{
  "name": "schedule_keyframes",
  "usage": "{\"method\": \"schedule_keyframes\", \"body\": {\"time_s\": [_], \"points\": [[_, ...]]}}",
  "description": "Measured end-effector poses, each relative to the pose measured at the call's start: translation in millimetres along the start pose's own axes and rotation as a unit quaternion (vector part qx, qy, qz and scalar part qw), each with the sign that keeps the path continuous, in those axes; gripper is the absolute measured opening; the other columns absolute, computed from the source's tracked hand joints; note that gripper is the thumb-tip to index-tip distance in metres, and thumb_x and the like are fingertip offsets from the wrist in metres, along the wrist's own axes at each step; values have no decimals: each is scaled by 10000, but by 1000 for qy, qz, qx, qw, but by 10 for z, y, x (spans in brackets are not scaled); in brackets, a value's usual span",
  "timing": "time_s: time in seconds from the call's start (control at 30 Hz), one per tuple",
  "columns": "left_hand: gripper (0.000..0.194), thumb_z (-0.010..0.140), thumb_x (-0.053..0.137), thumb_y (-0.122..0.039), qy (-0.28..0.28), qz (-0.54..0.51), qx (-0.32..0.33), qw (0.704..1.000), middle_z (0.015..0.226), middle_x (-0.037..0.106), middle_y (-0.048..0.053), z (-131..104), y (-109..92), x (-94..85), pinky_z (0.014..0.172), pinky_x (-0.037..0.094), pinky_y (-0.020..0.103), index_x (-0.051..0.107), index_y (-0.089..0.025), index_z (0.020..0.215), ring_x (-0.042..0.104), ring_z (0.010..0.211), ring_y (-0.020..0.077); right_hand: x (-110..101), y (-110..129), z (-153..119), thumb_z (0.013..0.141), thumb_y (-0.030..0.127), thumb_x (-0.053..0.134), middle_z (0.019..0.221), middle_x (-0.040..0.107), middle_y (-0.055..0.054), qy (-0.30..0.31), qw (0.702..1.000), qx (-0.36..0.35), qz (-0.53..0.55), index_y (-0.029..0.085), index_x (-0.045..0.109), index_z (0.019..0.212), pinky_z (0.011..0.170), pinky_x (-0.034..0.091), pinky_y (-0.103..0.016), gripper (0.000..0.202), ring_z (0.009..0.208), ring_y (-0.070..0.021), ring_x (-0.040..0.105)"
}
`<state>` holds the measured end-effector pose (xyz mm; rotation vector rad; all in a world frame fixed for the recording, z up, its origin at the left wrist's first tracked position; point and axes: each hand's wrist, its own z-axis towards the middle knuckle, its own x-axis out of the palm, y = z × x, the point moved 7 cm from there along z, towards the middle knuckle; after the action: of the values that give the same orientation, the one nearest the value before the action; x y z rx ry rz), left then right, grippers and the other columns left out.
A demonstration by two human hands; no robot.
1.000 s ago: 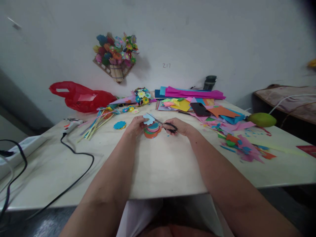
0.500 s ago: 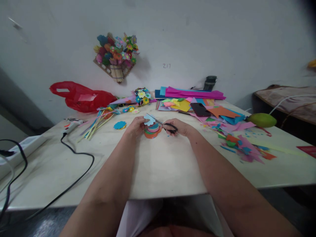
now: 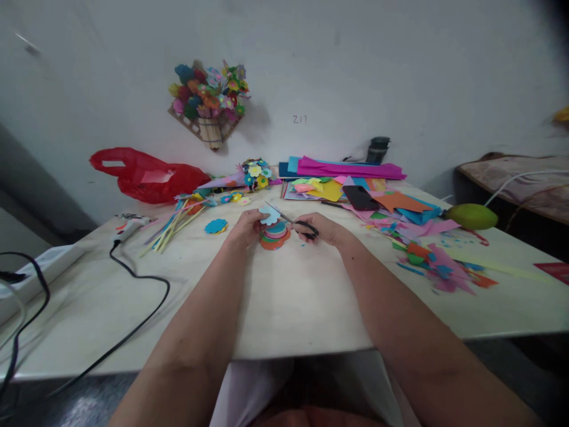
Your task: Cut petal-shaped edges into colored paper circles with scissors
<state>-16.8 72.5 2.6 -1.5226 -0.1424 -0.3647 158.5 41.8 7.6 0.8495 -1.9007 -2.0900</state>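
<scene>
Between the thumb and fingers of my left hand (image 3: pixel 247 228) is a light blue paper piece (image 3: pixel 269 214) with a scalloped edge. My right hand (image 3: pixel 323 228) grips the black handles of a pair of scissors (image 3: pixel 288 220), whose blades point left and lie beside the blue piece. Below them, a stack of coloured scalloped and round pieces (image 3: pixel 275 238) rests on the table, the lowest one orange. Left of my left hand lies a blue scalloped piece (image 3: pixel 216 226) with a yellow one under it.
On the left are a glue gun (image 3: pixel 128 226) with its cord, a power strip (image 3: pixel 44 270), paper strips (image 3: pixel 178 222) and a red bag (image 3: pixel 151 178). To the right are paper scraps (image 3: pixel 444 267), a phone (image 3: pixel 359 197) and a green fruit (image 3: pixel 472 216).
The light blue piece has turned slightly in my left hand, and the scissor blades have shifted a little at its edge. Otherwise the scene looks the same.
</scene>
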Motion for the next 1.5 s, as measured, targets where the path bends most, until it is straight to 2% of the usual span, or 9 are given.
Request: {"method": "schedule_keyframes", "body": {"time_s": [0.33, 0.53, 0.67, 0.83, 1.03, 1.3, 1.5], "points": [[145, 610, 713, -133, 8, 1, 9, 1000, 784, 756, 103, -12, -15, 5, 702, 597, 326, 714, -116, 754, 746, 804, 262, -15, -22, 17, 807, 355, 609, 525, 570, 22, 4, 1000, -6, 10, 156, 602, 721, 374, 278, -203, 218, 395, -76, 460], [185, 587, 725, -148, -32, -17, 31, 999, 787, 746, 88, 18, -23, 50, 703, 586, 302, 695, -121, 767, 739, 799, 236, -40, -39, 53, 838, 390, 635, 529, 568, 29, -27, 999, -17, 12, 155, 615, 761, 378, 276, -208, 248, 399, -80, 472], [161, 559, 735, -152, -70, -34, 40, 996, 694, 702, 59, 51, 2, 83, 696, 567, 300, 648, -129, 692, 723, 735, 218, -58, -45, 67, 866, 352, 630, 516, 561, 33, -56, 998, -11, 26, 148, 628, 793, 383, 274, -213, 218, 387, -78, 455], [157, 514, 736, -173, -110, -37, 58, 992, 599, 642, 10, 60, 15, 106, 632, 539, 267, 620, -147, 617, 630, 584, 141, -69, -23, 52, 873, 332, 641, 510, 567, 33, -91, 995, 0, 37, 148, 618, 773, 368, 261, -203, 211, 377, -70, 450], [161, 530, 718, -141, -153, -53, 72, 984, 582, 608, -1, 34, 38, 157, 619, 507, 250, 566, -166, 579, 593, 574, 118, -62, -13, 32, 873, 341, 642, 503, 579, 30, -110, 992, 15, 68, 143, 639, 812, 356, 233, -191, 207, 364, -69, 446], [235, 545, 723, -184, -170, -26, 95, 980, 523, 480, -44, 53, 88, 155, 533, 401, 222, 488, -177, 536, 473, 498, 79, -43, 17, 40, 870, 355, 631, 513, 590, 25, -108, 991, -9, 78, 132, 652, 818, 353, 224, -187, 230, 360, -64, 443], [247, 508, 726, -211, -180, -15, 96, 979, 499, 460, -49, 30, 60, 153, 513, 384, 223, 481, -186, 529, 456, 496, 88, -38, 23, 28, 870, 349, 633, 506, 584, 26, -111, 991, 3, 80, 129, 653, 814, 361, 218, -191, 228, 358, -66, 446]]}}
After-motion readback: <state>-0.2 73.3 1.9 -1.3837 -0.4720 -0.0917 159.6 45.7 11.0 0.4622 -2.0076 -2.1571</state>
